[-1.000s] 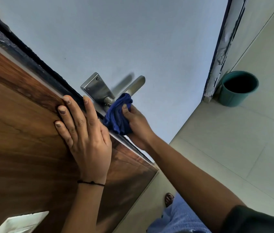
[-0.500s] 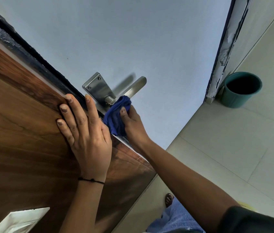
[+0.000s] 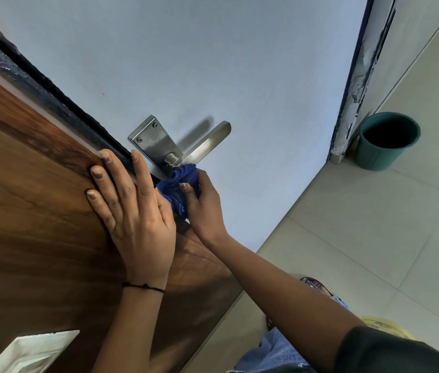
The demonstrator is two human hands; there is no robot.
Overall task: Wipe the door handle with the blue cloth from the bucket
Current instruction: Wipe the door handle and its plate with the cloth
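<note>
A steel lever door handle [image 3: 207, 142] with its backplate [image 3: 153, 142] sits on the pale grey door face. My right hand [image 3: 203, 204] is shut on the bunched blue cloth [image 3: 179, 184], which presses against the lower part of the backplate, just below the lever's base. My left hand [image 3: 132, 208] lies flat with fingers spread on the brown wooden side of the door [image 3: 32, 211], at its edge, touching the cloth's left side. The lever's outer end is bare. A teal bucket [image 3: 386, 142] stands on the floor at the right.
A chipped white door frame [image 3: 361, 76] runs down beside the bucket. Beige floor tiles [image 3: 374, 238] fill the right side. My sandalled foot [image 3: 315, 285] and blue trousers [image 3: 277, 351] show below my right arm, next to a yellow object [image 3: 385, 325]. A white plate [image 3: 30, 351] sits low on the wood.
My right hand has slid the cloth down off the lever's base to the lower backplate. My left hand has stayed on the door edge.
</note>
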